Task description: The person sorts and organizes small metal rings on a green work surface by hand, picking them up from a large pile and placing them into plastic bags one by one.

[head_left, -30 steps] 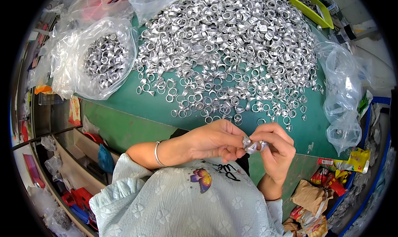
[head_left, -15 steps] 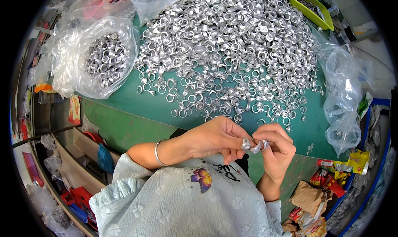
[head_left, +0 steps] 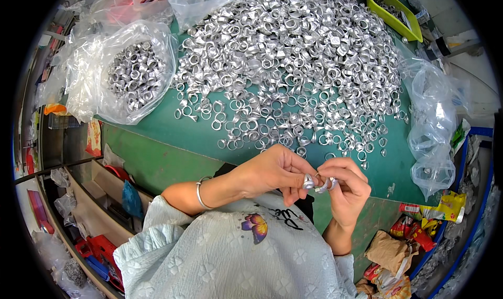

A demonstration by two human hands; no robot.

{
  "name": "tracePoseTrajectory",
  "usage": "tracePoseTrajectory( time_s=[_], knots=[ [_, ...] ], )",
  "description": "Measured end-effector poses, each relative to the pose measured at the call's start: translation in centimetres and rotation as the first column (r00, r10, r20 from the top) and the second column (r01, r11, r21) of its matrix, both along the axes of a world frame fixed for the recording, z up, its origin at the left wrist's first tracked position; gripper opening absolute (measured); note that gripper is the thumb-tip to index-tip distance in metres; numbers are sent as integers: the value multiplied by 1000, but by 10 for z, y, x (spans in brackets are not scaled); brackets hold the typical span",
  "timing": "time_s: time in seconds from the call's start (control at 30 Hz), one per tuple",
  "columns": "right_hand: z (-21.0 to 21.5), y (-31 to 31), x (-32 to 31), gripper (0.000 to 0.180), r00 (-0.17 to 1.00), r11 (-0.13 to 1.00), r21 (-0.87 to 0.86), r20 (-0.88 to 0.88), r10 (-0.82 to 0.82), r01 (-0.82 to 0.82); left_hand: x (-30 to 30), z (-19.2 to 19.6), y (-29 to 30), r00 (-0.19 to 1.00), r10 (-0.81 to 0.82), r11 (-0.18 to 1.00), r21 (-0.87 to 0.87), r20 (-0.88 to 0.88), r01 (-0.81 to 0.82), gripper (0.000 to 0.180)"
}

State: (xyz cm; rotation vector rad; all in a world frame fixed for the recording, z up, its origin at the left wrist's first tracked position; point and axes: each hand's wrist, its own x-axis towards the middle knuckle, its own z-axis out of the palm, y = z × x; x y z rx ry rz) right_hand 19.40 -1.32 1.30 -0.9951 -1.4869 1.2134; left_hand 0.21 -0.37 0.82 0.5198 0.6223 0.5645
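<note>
My left hand (head_left: 280,173) pinches a silver-coloured metal ring (head_left: 308,181) between thumb and fingers. Close against it, my right hand (head_left: 346,189) holds more silver rings (head_left: 327,185) at its fingertips; how many is hard to make out. Both hands meet just off the front edge of the green table, above my lap. Beyond them a large heap of similar rings (head_left: 283,42) covers the tabletop (head_left: 194,142), with loose single rings scattered along its near side. A clear plastic bag (head_left: 162,95) holding another pile of rings (head_left: 137,74) stands to the left.
Crumpled clear bags (head_left: 432,131) lie along the table's right edge. A yellow-green tray (head_left: 414,29) with small metal parts sits at the far right. Low at the right are snack packets and a brown paper bag (head_left: 390,249). An open drawer (head_left: 86,210) stands at the left.
Both hands have shifted very slightly to the left, still together with the rings between their fingers. The heap and the bags look the same.
</note>
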Motion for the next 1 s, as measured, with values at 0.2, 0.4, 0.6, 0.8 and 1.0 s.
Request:
tracePoseTrajectory(
  time_s=[0.2,0.4,0.6,0.8,1.0],
  knots=[
    [-6,6,-5,23,1000,1000,-15,-11,4,-4,-4,-5,3,999,21,999,42,-32,-20,18],
    [-37,33,-11,22,983,979,-90,36,-180,182,-6,-35,26,916,290,917,355,-275,-184,21],
    [-72,69,-6,22,848,977,29,490,-200,214,-29,-50,61,462,806,406,913,-370,23,36],
    [-50,82,-19,24,821,978,143,533,-203,148,-128,-2,145,44,997,29,859,-60,511,34],
    [-13,140,-77,29,817,891,328,571,79,-315,-198,-2,178,-271,878,401,299,-394,866,27]
  ],
)
